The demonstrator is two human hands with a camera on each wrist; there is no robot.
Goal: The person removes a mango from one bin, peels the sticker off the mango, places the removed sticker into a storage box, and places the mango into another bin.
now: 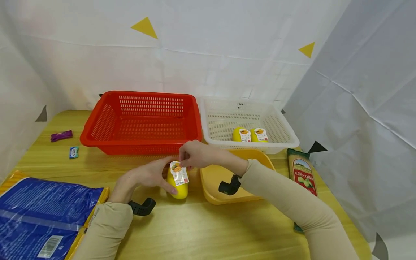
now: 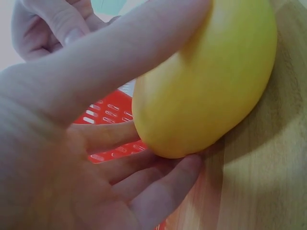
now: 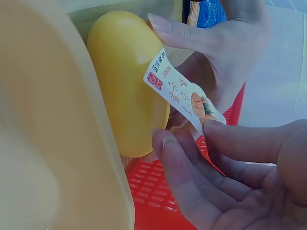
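Fingers (image 3: pixel 178 172) of right hand (image 1: pixel 200 154) pinching mango label (image 1: pixel 180 175), left hand (image 1: pixel 150 175) gripping yellow oval item (image 1: pixel 182 191) beneath

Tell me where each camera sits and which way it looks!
Head: on the head, facing forward and down at the yellow oval thing; left hand, right hand and sleeves show.
Left wrist: on that wrist, facing the yellow oval thing; left hand close, right hand top left.
Right wrist: on that wrist, facing the white label; both hands show.
Both wrist views share the yellow oval thing and red basket.
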